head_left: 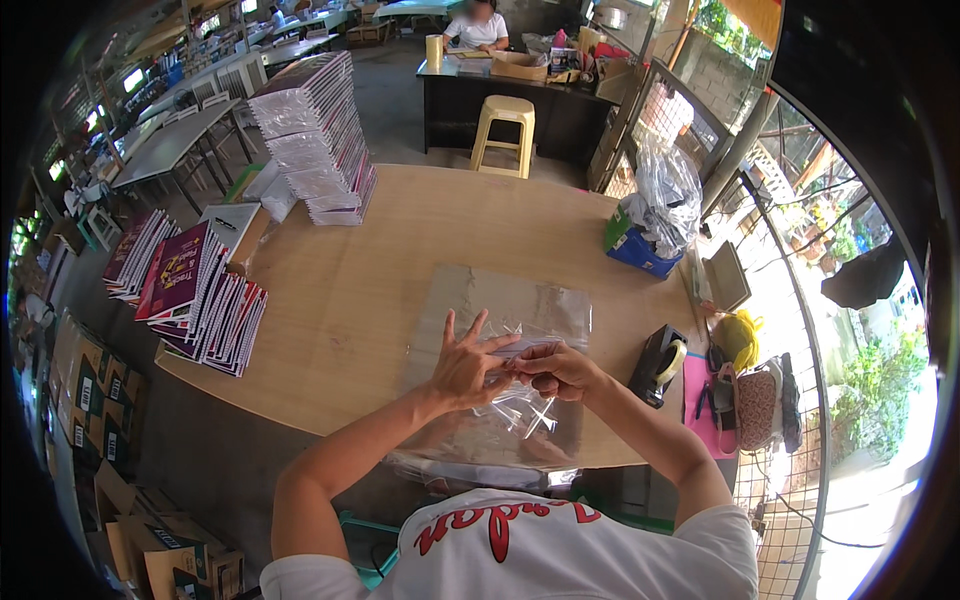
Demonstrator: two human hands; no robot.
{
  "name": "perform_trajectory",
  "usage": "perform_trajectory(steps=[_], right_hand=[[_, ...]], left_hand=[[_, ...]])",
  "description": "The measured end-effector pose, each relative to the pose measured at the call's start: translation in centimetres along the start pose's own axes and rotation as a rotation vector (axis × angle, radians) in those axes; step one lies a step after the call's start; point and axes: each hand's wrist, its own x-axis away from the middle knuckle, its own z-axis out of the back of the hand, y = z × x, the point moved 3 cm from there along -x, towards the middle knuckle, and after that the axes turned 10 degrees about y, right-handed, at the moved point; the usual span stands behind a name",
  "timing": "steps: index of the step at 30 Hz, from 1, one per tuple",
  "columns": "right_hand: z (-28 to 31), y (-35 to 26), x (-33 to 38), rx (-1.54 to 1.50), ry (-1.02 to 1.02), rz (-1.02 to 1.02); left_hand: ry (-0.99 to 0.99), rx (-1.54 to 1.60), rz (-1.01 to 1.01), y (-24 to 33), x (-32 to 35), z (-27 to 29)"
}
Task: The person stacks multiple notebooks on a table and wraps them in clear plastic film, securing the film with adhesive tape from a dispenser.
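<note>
A stack of clear plastic sheets or sleeves (505, 290) lies at the near middle of the table, with a crumpled piece of clear plastic (532, 412) on top. My right hand (562, 370) is closed, its thumb and fingers pinching the crumpled plastic. Beside it, almost touching, my left hand (465, 365) rests over the sheets with fingers spread apart. Its thumb side is close to the pinched spot, where small details are hard to make out.
The wooden table (330, 300) carries a tall stack of wrapped books (318, 140), loose purple booklets (190, 285) at left, a blue-green box with plastic (645, 240) and a black tape dispenser (657, 365) at right. Beyond stand a stool (503, 125) and a seated person (478, 30).
</note>
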Motion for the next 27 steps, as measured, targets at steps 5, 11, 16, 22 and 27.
perform_trajectory(steps=[5,11,16,22,27], right_hand=[[0.6,0.0,-0.2,-0.044,-0.013,-0.058],[1.4,-3.9,1.9,0.971,0.135,0.43],[-0.8,-8.1,5.2,0.891,0.199,0.849],[-1.1,-3.3,-0.6,1.116,0.347,0.874],[-2.7,-4.0,-0.7,1.582,0.555,0.815]], left_hand=[[0.005,-0.01,-0.011,-0.1,0.1,-0.4],[-0.051,-0.109,-0.032,0.0,0.0,-0.6],[-0.215,-0.167,-0.178,-1.1,0.5,1.0],[-0.38,-0.307,-0.31,-1.1,0.1,1.2],[-0.377,-0.29,-0.319,-1.4,0.5,1.3]])
